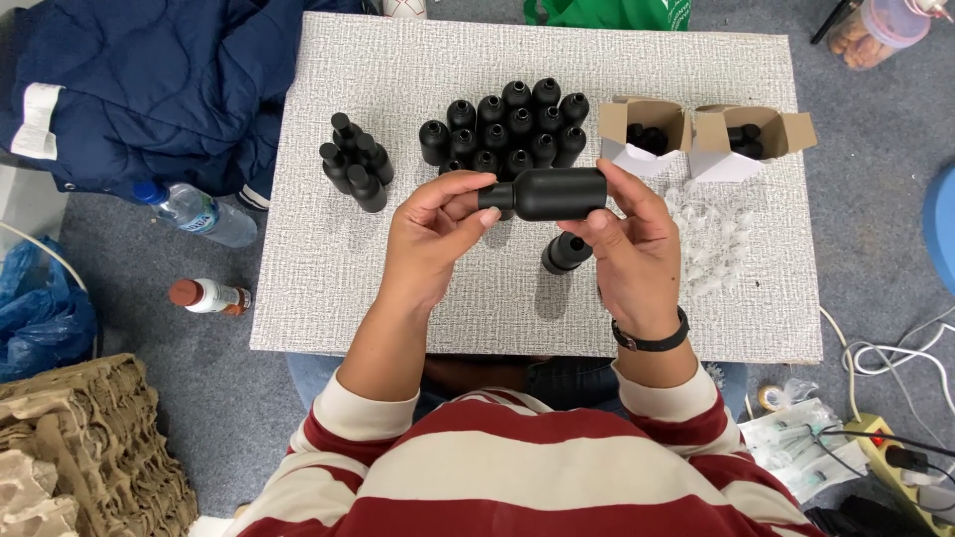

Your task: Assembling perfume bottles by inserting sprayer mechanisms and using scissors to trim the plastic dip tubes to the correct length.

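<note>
A matte black bottle (557, 193) lies sideways in the air above the grey table (398, 80), neck pointing left. My right hand (629, 249) grips its body. My left hand (433, 229) pinches the neck end with thumb and fingers. Just below the held bottle a single black bottle (565, 253) stands on the table. Behind it is a cluster of several upright black bottles (507, 127). A smaller group of capped black bottles (354, 161) stands to the left.
Two open cardboard boxes (647, 127) (748, 131) with black parts stand at the back right, and clear small plastic pieces (711, 239) lie beside them. A blue jacket (149, 89), water bottles (194, 211) (209, 296) and a power strip (895, 452) lie on the floor.
</note>
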